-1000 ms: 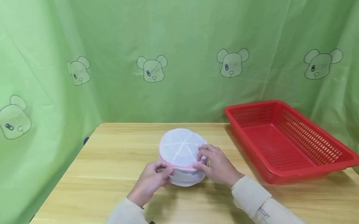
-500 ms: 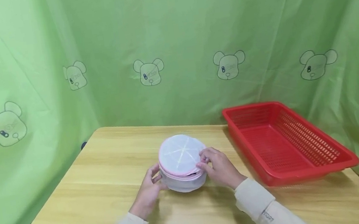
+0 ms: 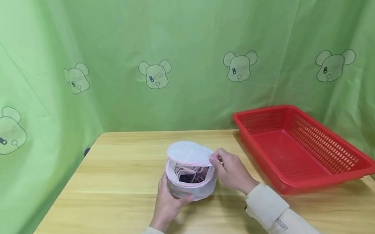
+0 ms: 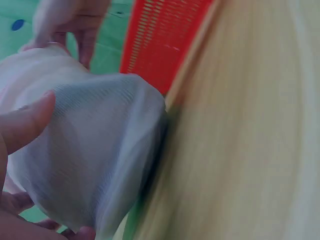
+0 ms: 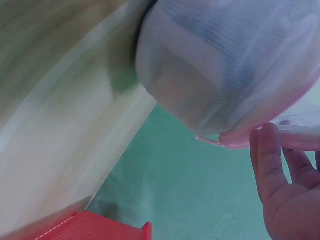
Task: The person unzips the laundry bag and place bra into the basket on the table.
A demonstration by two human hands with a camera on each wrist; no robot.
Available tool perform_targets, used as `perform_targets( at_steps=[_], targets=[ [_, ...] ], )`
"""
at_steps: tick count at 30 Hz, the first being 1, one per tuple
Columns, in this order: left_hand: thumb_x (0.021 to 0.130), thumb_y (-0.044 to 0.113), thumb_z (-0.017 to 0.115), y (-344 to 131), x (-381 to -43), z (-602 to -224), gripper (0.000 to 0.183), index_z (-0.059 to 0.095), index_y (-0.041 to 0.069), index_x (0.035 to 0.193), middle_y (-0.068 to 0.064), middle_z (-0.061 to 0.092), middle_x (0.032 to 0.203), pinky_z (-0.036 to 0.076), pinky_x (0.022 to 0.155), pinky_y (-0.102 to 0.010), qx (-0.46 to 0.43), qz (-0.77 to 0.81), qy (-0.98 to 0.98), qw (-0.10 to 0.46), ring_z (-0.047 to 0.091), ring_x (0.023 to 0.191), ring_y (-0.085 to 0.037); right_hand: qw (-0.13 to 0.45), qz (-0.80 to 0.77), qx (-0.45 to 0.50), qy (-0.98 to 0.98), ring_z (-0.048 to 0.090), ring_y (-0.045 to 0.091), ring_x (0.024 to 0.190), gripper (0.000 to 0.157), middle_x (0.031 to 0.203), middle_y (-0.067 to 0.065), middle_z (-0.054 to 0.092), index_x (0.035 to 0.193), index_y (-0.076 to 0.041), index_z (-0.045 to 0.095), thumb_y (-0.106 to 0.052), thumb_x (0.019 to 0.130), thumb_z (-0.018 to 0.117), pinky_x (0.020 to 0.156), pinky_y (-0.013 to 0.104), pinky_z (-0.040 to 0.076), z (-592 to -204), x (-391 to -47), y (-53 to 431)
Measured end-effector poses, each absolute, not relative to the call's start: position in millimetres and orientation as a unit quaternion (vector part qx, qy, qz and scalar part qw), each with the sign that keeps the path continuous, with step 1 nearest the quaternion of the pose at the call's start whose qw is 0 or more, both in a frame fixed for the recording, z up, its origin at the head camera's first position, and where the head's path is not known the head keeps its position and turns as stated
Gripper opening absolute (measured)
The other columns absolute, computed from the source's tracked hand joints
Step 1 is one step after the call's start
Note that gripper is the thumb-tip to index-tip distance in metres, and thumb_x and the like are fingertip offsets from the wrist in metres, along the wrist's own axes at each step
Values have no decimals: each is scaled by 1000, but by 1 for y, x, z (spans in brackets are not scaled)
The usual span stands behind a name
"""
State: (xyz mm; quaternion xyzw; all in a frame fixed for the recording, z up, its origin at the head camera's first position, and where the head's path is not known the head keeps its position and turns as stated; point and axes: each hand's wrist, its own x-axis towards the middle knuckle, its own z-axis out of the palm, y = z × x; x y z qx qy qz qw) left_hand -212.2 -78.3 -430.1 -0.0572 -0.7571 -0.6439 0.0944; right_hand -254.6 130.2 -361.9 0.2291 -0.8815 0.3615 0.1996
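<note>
A round white mesh laundry bag (image 3: 203, 190) with pink trim stands on the wooden table. Its lid (image 3: 188, 153) is lifted at the front, baring pinkish strappy cloth and something dark (image 3: 192, 175) inside; their kind is hard to tell. My left hand (image 3: 167, 204) grips the bag's left side, thumb in front and fingers round behind. In the left wrist view that thumb lies on the mesh wall (image 4: 95, 140). The lid's right edge is pinched by my right hand (image 3: 232, 170). The right wrist view has those fingers (image 5: 270, 155) at the pink rim.
A red plastic basket (image 3: 279, 178) with slotted sides stands to the right of the bag, near the table's right edge. Behind the wooden table (image 3: 94, 198) hangs a green curtain (image 3: 188, 21) printed with bear heads.
The bag's front has come open and its lid has tilted up, showing the contents. My left hand has moved from the front rim to the bag's left side. The right hand keeps to the lid's edge.
</note>
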Motion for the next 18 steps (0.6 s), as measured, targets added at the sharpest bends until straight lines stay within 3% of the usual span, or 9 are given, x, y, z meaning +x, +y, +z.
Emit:
perform_targets(
  at_steps=[5,9,12,18],
  targets=[
    [53,25,87,-77,-216,-433,101,35,14,139,-14,32,133,22,103,-52,-43,-596,-792,121,34,121,-34,224,342,226,-884,55,20,68,14,71,4,57,82,-8,53,-16,93,50,61,35,47,-353,-261,132],
    [54,29,86,-78,-219,-435,95,40,14,135,-13,32,134,24,102,-51,-44,-576,-806,128,36,120,-34,211,349,209,-889,51,21,64,19,66,3,52,82,-7,52,-19,95,46,59,35,44,-346,-267,133],
    [55,25,86,-79,-221,-435,95,38,14,136,-11,33,138,24,103,-51,-52,-571,-808,132,35,123,-32,176,369,182,-894,53,20,64,23,68,5,55,86,-7,53,-23,97,41,57,32,44,-341,-271,135],
    [59,19,84,-80,-221,-434,93,34,15,137,-6,43,135,25,103,-49,-51,-579,-806,111,37,124,-28,74,463,125,-874,63,26,77,37,93,18,61,105,0,52,-31,99,32,63,32,52,-333,-284,137]
  ],
)
